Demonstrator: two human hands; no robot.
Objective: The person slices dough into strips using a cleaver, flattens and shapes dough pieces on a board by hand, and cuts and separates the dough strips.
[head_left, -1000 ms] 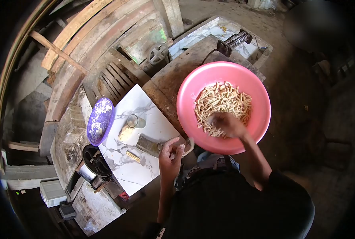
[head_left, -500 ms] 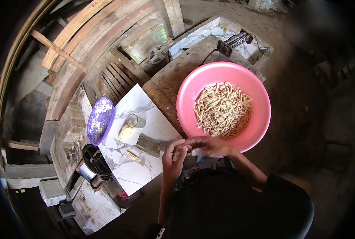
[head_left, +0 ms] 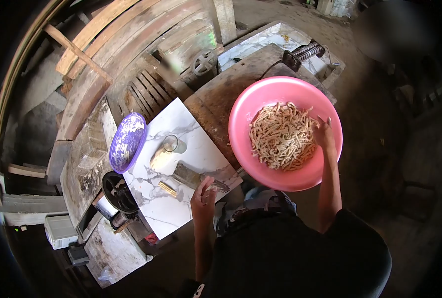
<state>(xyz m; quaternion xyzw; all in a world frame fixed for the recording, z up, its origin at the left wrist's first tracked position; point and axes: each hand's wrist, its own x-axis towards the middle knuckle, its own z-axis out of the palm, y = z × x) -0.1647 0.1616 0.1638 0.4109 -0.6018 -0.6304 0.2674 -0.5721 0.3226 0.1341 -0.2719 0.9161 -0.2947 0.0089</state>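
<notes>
My right hand (head_left: 324,134) reaches over the right inner wall of a pink basin (head_left: 245,169), its fingers apart beside the dough strips (head_left: 282,136) heaped inside. No strip shows in its grasp. My left hand (head_left: 203,198) is raised at the near edge of a white marbled board (head_left: 154,213), fingers loosely bent and apart, holding nothing visible. Just behind it lies a wide-bladed cleaver (head_left: 186,174), its handle partly covered by the hand. On the board are also a short bundle of pale yellow strips (head_left: 168,188), a drinking glass (head_left: 175,144) and a light floury patch (head_left: 160,158).
A purple oval tray (head_left: 128,142) dusted with white powder touches the board's left side. Beyond the basin are a ridged metal roller (head_left: 307,52) and a handwheel (head_left: 204,62). A dark round container (head_left: 117,191) and a pale box (head_left: 61,232) stand lower left.
My hands, together at the basin's near rim before, have parted. The right went up and right into the basin; the left shifted slightly left and down. The whole view has shifted slightly.
</notes>
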